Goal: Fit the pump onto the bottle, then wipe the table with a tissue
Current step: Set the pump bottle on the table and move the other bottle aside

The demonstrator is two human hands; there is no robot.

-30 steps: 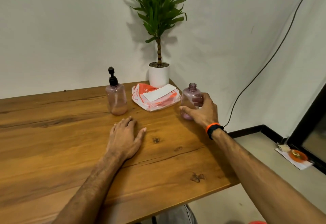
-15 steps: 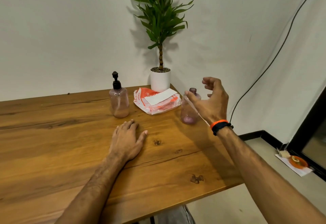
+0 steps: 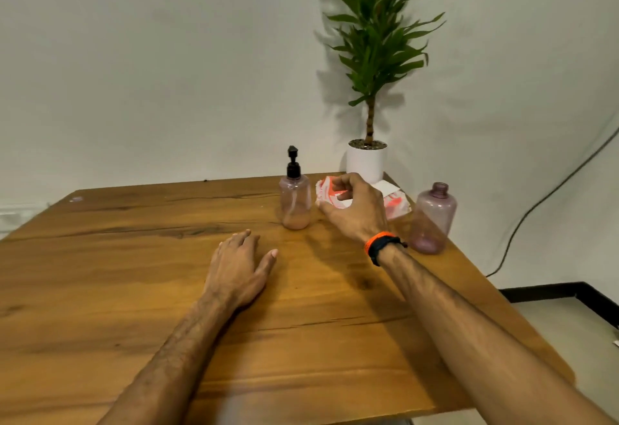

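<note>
1. Left hand (image 3: 238,270) lies flat on the wooden table (image 3: 100,274), palm down, fingers straight and loosely together, thumb angled out to the right — holding nothing.
2. Right hand (image 3: 355,208) hangs over the tissue pack (image 3: 395,203) at the far side of the table, fingers curled, thumb reaching toward the pack's left end. Whether it pinches a tissue or only touches the wrapper, I cannot tell — the hand covers the contact.
3. The pack is white and orange, lying flat, its long axis running left to right, just in front of the white plant pot (image 3: 365,161).
4. Left of the hand stands the bottle with pump (image 3: 294,202) — upright, long axis vertical, black pump head on top, its nozzle pointing roughly toward the camera, a little pinkish liquid at the bottom.
5. To the right, near the table's right edge, stands the open bottle (image 3: 432,220) — upright too, neck up and uncapped, tinted purple, well apart from the pump bottle, with the tissue pack between them.
6. An orange and black wristband (image 3: 380,245) sits on the right wrist.
7. A black cable (image 3: 549,197) trails down the wall on the right.
</note>
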